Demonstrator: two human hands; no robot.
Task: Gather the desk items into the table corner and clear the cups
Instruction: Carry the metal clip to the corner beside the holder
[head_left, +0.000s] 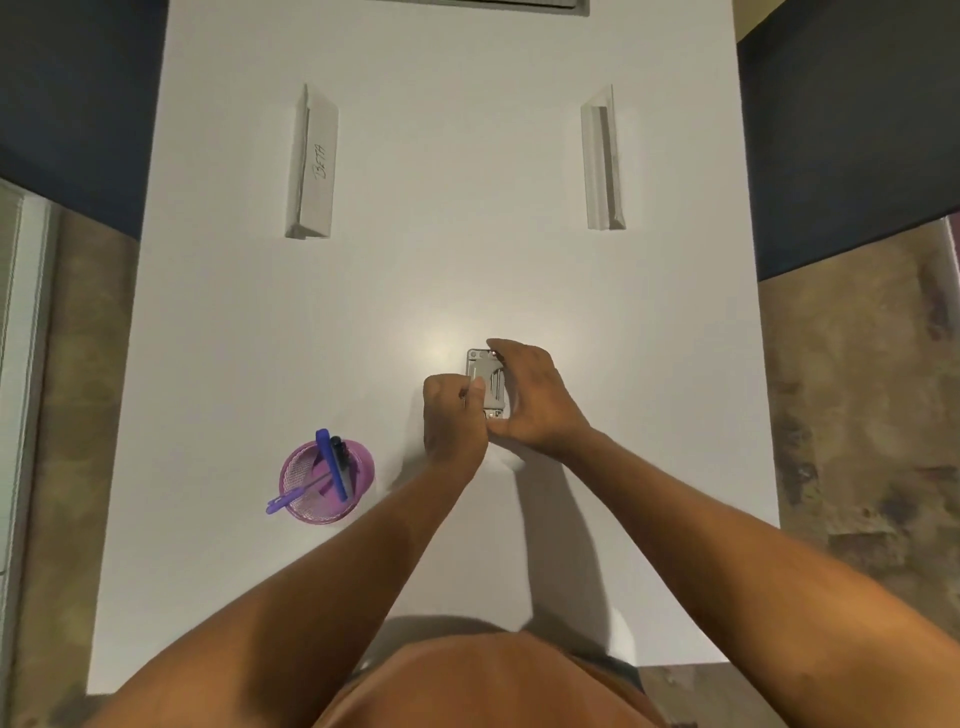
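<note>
Head view, looking straight down on a white rectangular table (415, 270). Both hands meet at a small grey metal hole punch (487, 382) lying flat around table centre, slightly right. Right hand (530, 397) curls over its right side, fingers wrapped across the far end and thumb at the near end, gripping it. Left hand (453, 415) sits against the punch's left edge, fingers curled, thumb and forefinger pinching at that edge; whether it grips the punch itself or some small part is unclear. Near left of the hands stands a purple wire-mesh pen cup (327, 480), apart from them, holding a blue pen (332, 462), a dark pen (340, 457) and a purple pen (291, 496) leaning out over the near-left rim. Far side: two folded white paper name tents, the left one (311, 166) with handwritten lettering, the right one (602, 161) blank, well apart. Bare forearms reach in from the near edge.
</note>
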